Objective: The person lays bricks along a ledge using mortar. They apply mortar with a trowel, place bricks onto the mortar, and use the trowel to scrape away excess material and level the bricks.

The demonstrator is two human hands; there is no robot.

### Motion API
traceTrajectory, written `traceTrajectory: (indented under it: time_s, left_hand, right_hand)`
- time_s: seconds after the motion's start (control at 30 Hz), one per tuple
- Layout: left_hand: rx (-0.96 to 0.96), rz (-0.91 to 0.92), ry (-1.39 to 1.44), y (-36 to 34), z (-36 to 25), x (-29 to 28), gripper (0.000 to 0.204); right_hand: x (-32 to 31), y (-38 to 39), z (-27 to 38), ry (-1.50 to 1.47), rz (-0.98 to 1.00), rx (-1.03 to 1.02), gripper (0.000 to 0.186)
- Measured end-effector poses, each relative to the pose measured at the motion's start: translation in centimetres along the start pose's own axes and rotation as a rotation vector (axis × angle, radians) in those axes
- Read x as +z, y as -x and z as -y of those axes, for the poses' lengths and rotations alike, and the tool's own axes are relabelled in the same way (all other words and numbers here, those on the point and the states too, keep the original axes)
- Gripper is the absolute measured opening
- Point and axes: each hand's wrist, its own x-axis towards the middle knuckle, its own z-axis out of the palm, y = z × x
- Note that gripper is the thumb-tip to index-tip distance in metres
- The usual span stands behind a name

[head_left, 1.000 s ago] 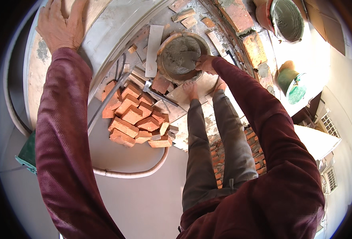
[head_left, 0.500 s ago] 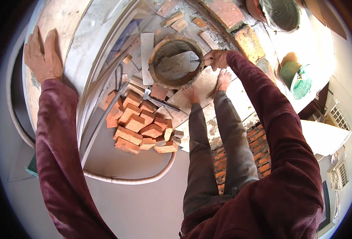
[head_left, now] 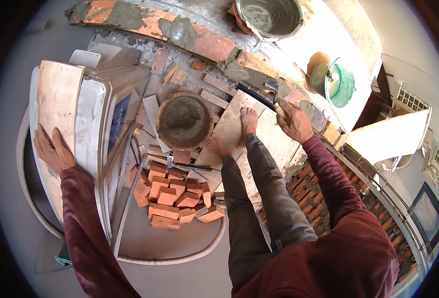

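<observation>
Here's the trowel, its handle (head_left: pixel 279 108) wrapped by the right grip (head_left: pixel 295 121), fingers closed around it, metal end angled forward near the brick course (head_left: pixel 212 45); whether they touch, I can't tell. Left of that grip sits the round pot (head_left: pixel 185 146) with grey mortar (head_left: pixel 182 115) inside; nearer the body, farther left, orange bricks (head_left: pixel 165 196) lie heaped. Forward and right of the same grip, a green bucket (head_left: pixel 347 89)! Away at far left, the left grip (head_left: pixel 54 150) lies palm-down, fingers slightly spread, holding nothing, on a pale board (head_left: pixel 59 99).
</observation>
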Motion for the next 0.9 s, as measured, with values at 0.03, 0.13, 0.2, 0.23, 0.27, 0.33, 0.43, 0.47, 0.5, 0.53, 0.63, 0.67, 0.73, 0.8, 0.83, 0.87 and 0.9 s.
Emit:
traceTrajectory:
  time_s: [0.03, 0.13, 0.2, 0.23, 0.27, 0.33, 0.43, 0.47, 0.5, 0.53, 0.63, 0.67, 0.73, 0.8, 0.83, 0.87, 0.9]
  left_hand:
    - [0.052, 0.001, -0.015, -0.1, 0.1, 0.0, 0.054]
    - [0.059, -0.007, 0.005, -0.1, 0.1, -0.1, 0.053]
    - [0.045, 0.009, 0.004, -0.2, -0.1, -0.2, 0.053]
    - [0.076, 0.026, 0.022, -0.2, -0.2, -0.2, 0.054]
    - [0.06, 0.028, 0.012, -0.2, -0.3, -0.3, 0.054]
    - [0.038, 0.013, -0.003, -0.2, -0.6, -0.3, 0.054]
    - [0.034, 0.011, 0.015, -0.3, -0.8, -0.4, 0.054]
    - [0.031, 0.009, -0.007, -0.3, -0.7, -0.4, 0.054]
    - [0.035, 0.011, -0.015, -0.3, -0.7, -0.4, 0.054]
    - [0.04, 0.012, -0.024, -0.3, -0.6, -0.4, 0.054]
    - [0.11, 0.012, -0.013, -0.4, -0.3, -0.3, 0.053]
    - [0.091, -0.002, 0.011, -0.4, -0.3, -0.3, 0.052]
    - [0.084, 0.005, 0.003, -0.4, -0.3, -0.3, 0.053]
    - [0.072, 0.004, 0.007, -0.4, -0.5, -0.4, 0.054]
    - [0.056, 0.004, 0.017, -0.3, -0.7, -0.5, 0.054]
    - [0.036, 0.008, 0.025, -0.3, -0.8, -0.5, 0.054]
    - [0.016, 0.012, 0.025, -0.2, -1.0, -0.6, 0.054]
  right_hand:
    - [1.6, -0.5, -0.4, 0.069, -0.017, 0.043, 0.037]
    - [6.7, -2.2, -1.9, 0.222, -0.027, 0.185, 0.043]
    - [8.3, -1.1, -2.0, 0.135, -0.105, 0.27, 0.047]
    - [8.5, -0.2, -1.8, 0.24, -0.236, 0.08, 0.045]
    - [8.5, 0.9, -1.4, 0.046, -0.172, 0.257, 0.045]
    - [8.6, 1.8, -0.2, -0.178, -0.014, 0.511, 0.046]
    - [10.3, -0.7, 0.9, -0.114, 0.069, 0.217, 0.042]
    - [11.7, -2.4, 1.0, -0.023, 0.101, 0.224, 0.039]
    - [12.8, -4.0, 0.5, 0.039, 0.126, 0.2, 0.036]
    - [13.5, -4.9, -0.3, 0.033, 0.034, 0.192, 0.035]
    - [14.9, -4.8, -2.6, -0.138, 0.161, 0.438, 0.038]
    - [15.2, -4.0, -3.0, -0.198, 0.161, 0.46, 0.04]
    - [15.6, -1.9, -3.1, -0.302, 0.138, 0.517, 0.042]
    - [15.9, -0.1, -1.8, -0.48, 0.052, 0.559, 0.046]
    - [16.0, 0.4, -0.8, -0.603, 0.002, 0.674, 0.042]
    - [16.2, 0.6, 0.4, -0.754, -0.057, 0.796, 0.039]
    - [16.2, 0.8, 1.8, -0.94, -0.093, 0.881, 0.037]
